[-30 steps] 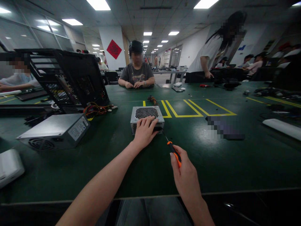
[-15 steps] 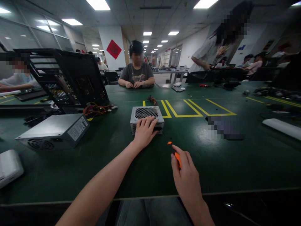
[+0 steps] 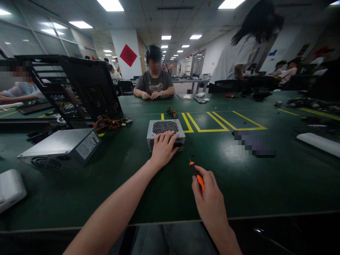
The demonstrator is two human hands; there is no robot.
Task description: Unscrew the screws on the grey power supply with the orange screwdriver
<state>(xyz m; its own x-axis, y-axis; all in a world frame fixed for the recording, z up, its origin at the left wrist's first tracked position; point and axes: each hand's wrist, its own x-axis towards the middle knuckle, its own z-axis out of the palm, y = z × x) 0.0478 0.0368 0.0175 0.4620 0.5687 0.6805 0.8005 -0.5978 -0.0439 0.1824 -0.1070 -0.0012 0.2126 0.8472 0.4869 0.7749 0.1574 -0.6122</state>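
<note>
A small grey power supply [image 3: 166, 126] with a honeycomb grille on top stands on the green table in front of me. My left hand [image 3: 164, 148] grips its near side, fingers curled over the top edge and thumb along the front face beside a black part. In my right hand [image 3: 209, 189] is a screwdriver [image 3: 198, 176] with an orange and black handle. Its thin shaft points up and left to the lower right corner of the front face; whether the tip touches a screw is too small to tell. A bundle of wires [image 3: 172, 112] lies behind the unit.
To the left lie a larger silver power supply [image 3: 60, 147] and an open black computer case [image 3: 77, 90]. A white device [image 3: 10, 189] sits at the left edge. A blurred-out dark phone-like object [image 3: 255, 143] lies on the right. Another person [image 3: 154, 83] sits across the table.
My right hand and the screwdriver have shifted very slightly down and left. My left hand and the power supply stay put. The standing person at the back right has moved.
</note>
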